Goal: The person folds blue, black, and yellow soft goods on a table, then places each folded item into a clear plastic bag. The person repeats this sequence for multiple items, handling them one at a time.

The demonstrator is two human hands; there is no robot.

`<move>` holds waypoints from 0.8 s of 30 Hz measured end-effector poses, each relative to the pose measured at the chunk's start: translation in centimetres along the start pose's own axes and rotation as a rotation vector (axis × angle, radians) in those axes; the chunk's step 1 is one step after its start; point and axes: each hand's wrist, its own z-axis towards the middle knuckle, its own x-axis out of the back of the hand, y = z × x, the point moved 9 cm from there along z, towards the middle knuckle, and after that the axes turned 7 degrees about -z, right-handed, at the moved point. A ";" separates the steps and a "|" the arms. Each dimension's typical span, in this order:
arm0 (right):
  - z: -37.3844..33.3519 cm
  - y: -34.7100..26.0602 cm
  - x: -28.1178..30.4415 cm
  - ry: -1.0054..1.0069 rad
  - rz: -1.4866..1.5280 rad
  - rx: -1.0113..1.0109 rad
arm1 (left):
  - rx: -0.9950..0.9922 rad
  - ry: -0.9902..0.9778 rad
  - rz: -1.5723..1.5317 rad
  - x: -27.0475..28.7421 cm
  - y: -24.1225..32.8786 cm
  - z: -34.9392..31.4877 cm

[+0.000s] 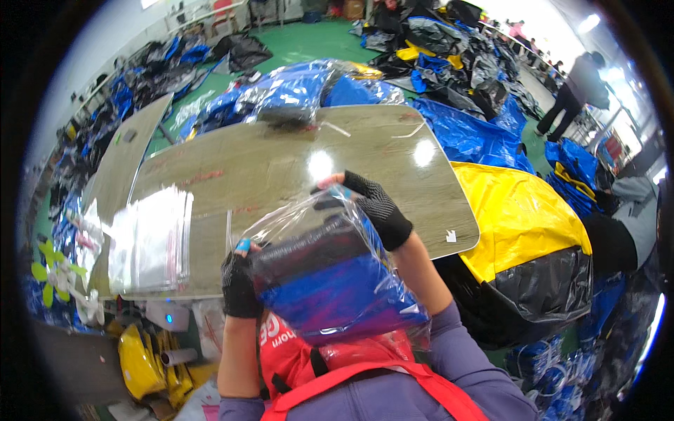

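The left hand pinches the left edge of a clear bag between thumb and fingers, while the right hand is bent around its far right corner; whether those fingers grip the film or merely rest against it, I cannot tell. The bag is held up over the near edge of the desk, in front of the person's red apron. Packing looks well along for this piece: a folded blue and black bundle already sits inside, filling the near part, while loose film stands beyond it. Closing the far end seems left to do, though any seal is too small to make out. On the desk's left lies a stack of flat clear sleeves, apparently unused; past its far edge, blue bundles lie heaped under shiny clear film.
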 end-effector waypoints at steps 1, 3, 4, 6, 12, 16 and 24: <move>-0.9 -0.5 -0.4 -0.082 0.090 -0.014 | -0.048 -0.035 0.059 -0.2 0.7 0.1; -3.6 -0.4 -2.1 -0.238 0.403 -0.210 | -0.275 -0.142 0.270 -1.6 3.1 -0.4; -5.3 0.1 -2.6 -0.213 0.521 -0.361 | -0.512 -0.253 0.470 -3.4 4.7 -1.6; -7.0 -2.6 -0.8 0.003 -0.123 -0.119 | -0.297 -0.246 -0.053 -2.9 4.0 -1.6; -8.6 -8.9 1.1 0.476 -0.694 -0.041 | -0.574 -0.210 0.431 -6.1 8.5 -4.5; -8.1 -18.8 -2.1 0.521 -0.897 0.841 | -0.790 -0.123 0.721 -8.0 14.2 -3.3; -4.5 -21.0 -0.5 0.591 -0.812 0.622 | -1.082 0.111 1.270 -7.8 20.4 -3.5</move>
